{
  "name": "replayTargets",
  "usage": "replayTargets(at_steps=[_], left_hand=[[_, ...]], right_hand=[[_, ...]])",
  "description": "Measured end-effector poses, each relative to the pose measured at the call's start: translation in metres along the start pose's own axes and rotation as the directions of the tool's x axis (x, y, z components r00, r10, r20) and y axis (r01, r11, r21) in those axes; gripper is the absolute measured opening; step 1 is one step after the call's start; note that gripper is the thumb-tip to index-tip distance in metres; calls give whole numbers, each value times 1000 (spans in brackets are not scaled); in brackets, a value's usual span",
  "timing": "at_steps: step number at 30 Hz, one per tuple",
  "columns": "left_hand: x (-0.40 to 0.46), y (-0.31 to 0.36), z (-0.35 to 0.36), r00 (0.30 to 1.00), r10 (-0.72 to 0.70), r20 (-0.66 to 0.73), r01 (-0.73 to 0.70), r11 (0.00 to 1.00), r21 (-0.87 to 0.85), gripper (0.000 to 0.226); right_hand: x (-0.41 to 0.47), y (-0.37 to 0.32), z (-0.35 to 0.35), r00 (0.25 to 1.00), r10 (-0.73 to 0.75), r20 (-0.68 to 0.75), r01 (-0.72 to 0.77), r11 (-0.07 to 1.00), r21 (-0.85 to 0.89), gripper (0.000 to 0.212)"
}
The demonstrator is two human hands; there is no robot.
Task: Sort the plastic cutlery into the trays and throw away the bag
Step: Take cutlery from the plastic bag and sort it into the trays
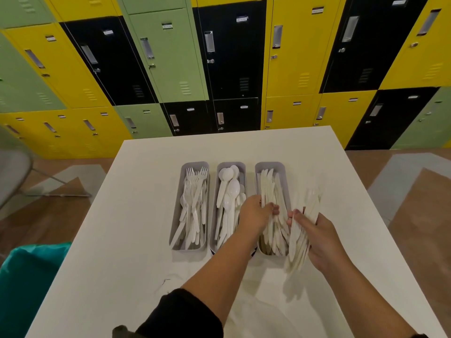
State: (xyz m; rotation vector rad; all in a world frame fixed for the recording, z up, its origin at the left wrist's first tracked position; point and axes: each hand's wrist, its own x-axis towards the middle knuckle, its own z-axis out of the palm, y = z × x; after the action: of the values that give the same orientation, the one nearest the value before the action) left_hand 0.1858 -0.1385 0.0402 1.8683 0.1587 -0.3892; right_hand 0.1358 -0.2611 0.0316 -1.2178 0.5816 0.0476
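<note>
— What's on the table (136, 215)?
— Three trays side by side: the left tray (176, 211) holds forks (195, 191), the middle tray (214, 191) spoons (228, 191), the right tray (284, 176) knives (268, 191).
— And the hands?
— The left hand (256, 213) is over the right tray; the right hand (317, 237), just right of it, holds a bundle of knives (302, 230).
— Behind?
— Lockers (170, 57). A bin (26, 284) stands left of the table.

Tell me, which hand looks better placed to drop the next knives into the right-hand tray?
The right hand, probably: it grips a bundle of knives at the knife tray's right edge. The left hand is already in that tray, fingers on the knives there.
</note>
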Motion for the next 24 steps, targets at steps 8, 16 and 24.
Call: replayTargets(at_steps=[8, 16, 24], left_hand=[[-2, 17, 10, 998, 15, 64, -21, 996, 85, 49], [1, 7, 7, 992, -58, 114, 67, 994, -81, 20], [15, 14, -1, 983, -162, 90, 174, 972, -155, 13]], right_hand=[[0, 0, 0, 999, -35, 35, 38, 996, -80, 21], [-12, -1, 8, 991, -22, 132, 34, 995, -90, 14], [-12, 0, 8, 998, 44, 46, -43, 999, -27, 12]])
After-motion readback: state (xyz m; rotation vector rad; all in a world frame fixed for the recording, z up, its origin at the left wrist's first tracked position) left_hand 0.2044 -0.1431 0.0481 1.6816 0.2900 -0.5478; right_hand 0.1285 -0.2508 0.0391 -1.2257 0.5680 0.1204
